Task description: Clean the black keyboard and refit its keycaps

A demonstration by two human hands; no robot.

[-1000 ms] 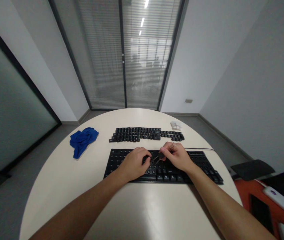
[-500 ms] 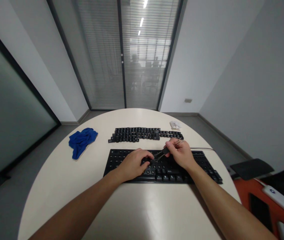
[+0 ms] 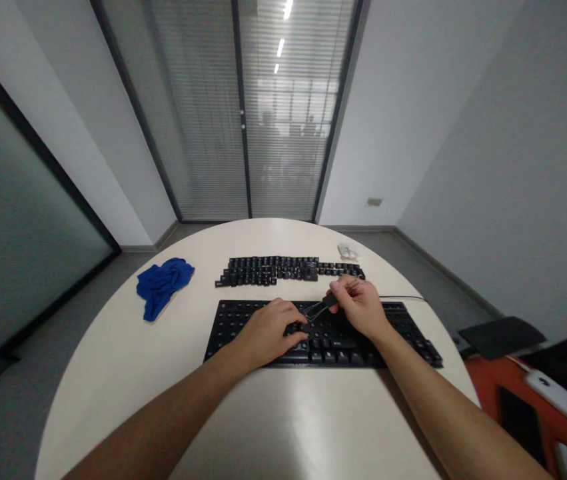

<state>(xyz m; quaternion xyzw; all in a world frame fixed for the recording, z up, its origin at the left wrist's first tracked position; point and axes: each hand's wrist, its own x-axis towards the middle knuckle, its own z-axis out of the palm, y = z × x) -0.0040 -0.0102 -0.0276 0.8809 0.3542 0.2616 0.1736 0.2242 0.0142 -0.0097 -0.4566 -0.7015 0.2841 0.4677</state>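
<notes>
Gripping the dark handle of a wire tool [image 3: 331, 300], the right hand [image 3: 360, 308] hangs over the keyboard [image 3: 226, 325], wire ends pointing towards the left hand's fingertips. The left hand [image 3: 270, 333] rests on the keyboard, its grip curled, thumb and forefinger near each other; whether they pinch anything, I cannot tell. The keyboard lies on the table [image 3: 113, 387], just nearer than rows of loose keycaps [image 3: 258, 270]. A blue cloth [image 3: 163, 285] lies crumpled to the left.
</notes>
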